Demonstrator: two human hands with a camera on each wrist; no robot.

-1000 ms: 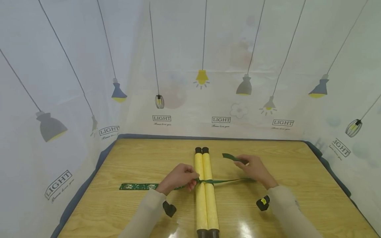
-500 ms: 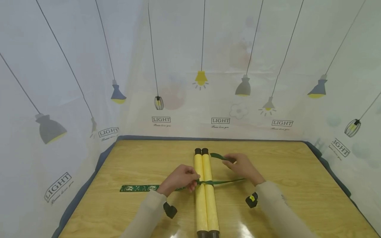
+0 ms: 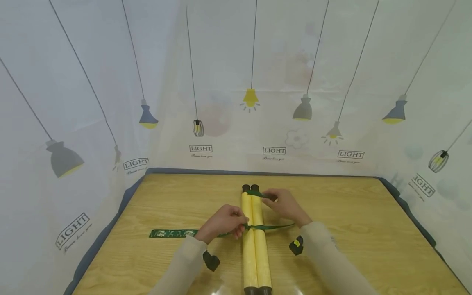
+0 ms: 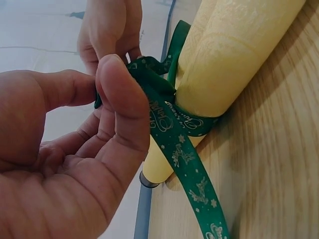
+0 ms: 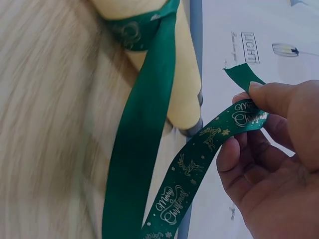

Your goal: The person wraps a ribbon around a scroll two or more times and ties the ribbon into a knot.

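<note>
Two yellow scrolls [image 3: 256, 258] with dark end caps lie side by side on the table. A green ribbon [image 3: 267, 227], printed in white and gold with "Merry Christmas" and reindeer, wraps round their middle. My left hand [image 3: 225, 221] pinches the ribbon between thumb and forefinger at the crossing, just left of the scrolls. Near the scrolls' far ends, my right hand [image 3: 285, 205] pinches the other tail close to its tip, which lies across above them. In the right wrist view, that tail [image 5: 189, 164] hangs in a slack loop below the fingers.
The left ribbon tail [image 3: 173, 233] lies flat on the wooden table [image 3: 129, 262]. Behind the table stands a pale cloth backdrop [image 3: 228, 53] printed with lamps. A dark camera mount hangs at each wrist.
My right hand has moved left, carrying the ribbon's tip from right of the scrolls to over their far ends. The left hand keeps its pinch, nearly still.
</note>
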